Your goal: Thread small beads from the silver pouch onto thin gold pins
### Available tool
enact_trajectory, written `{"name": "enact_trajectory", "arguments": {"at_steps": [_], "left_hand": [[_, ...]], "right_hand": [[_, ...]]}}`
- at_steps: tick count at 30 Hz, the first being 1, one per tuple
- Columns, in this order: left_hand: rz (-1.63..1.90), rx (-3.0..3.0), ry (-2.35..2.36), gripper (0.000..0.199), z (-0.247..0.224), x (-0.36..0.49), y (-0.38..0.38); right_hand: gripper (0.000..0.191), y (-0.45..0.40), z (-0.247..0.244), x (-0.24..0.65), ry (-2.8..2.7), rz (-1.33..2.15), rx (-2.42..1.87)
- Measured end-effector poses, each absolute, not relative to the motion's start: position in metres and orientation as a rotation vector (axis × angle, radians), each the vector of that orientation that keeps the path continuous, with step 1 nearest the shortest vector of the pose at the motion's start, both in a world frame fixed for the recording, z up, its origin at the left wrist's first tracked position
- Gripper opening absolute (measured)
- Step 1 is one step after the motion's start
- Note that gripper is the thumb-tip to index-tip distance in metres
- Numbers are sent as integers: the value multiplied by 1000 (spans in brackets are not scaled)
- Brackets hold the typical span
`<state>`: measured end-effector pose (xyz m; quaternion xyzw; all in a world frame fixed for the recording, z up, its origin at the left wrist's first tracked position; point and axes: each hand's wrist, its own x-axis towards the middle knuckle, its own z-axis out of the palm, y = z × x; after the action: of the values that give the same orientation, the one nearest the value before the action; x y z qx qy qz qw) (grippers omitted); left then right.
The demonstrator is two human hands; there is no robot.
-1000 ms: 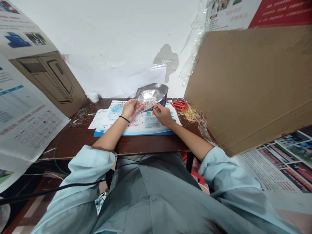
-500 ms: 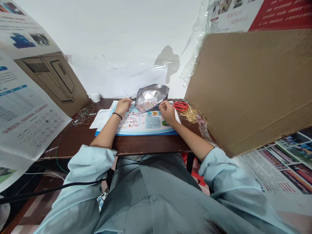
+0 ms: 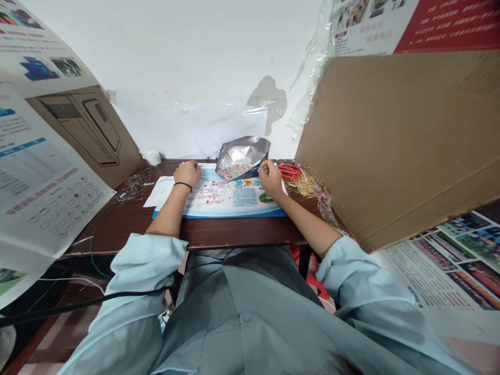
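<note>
- We had our right hand [image 3: 270, 178] at the lower corner of a silver foil pouch [image 3: 242, 155], its fingers pinched together on the pouch's dark edge.
- Our left hand [image 3: 187, 174] lay curled on the printed blue-and-white mat [image 3: 244, 208], just left of the pouch; we could not tell whether its fingers held anything small.
- The pouch sat tilted on the far edge of the mat, between our hands, with small pink and white beads [image 3: 231, 171] showing at its mouth.
- Red-handled scissors [image 3: 289, 171] lay just beyond our right hand, beside a heap of fine golden pins [image 3: 305, 185] and crumpled clear plastic film [image 3: 326, 205].
- A tangle of thin wire [image 3: 133, 185] lay left of the mat on the dark wooden table [image 3: 117, 226].
- A black wristband [image 3: 183, 185] circled our left wrist, and pale blue sleeves [image 3: 148, 265] were pushed up our forearms.
- A large cardboard sheet [image 3: 398, 146] leaned in on the right, a printed poster [image 3: 47, 192] hung left, and a patched white wall [image 3: 195, 67] stood behind.
</note>
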<state>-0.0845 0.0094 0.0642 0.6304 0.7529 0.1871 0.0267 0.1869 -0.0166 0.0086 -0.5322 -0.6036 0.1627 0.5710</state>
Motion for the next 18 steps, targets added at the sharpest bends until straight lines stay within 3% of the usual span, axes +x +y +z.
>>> {"name": "enact_trajectory", "arguments": {"at_steps": [5,9,18], "left_hand": [[1013,1815,2233,12,66,-90,12],[1329,1710,2159,9,70,-94,12],[1190,1770,1769,24,68,-78,8]], "right_hand": [[10,-21,11,191,-1594,250,-1391],[17,-22,16,196,-1746,124,-1580],[34,-24,22,201,-1984,55,-1983]]}}
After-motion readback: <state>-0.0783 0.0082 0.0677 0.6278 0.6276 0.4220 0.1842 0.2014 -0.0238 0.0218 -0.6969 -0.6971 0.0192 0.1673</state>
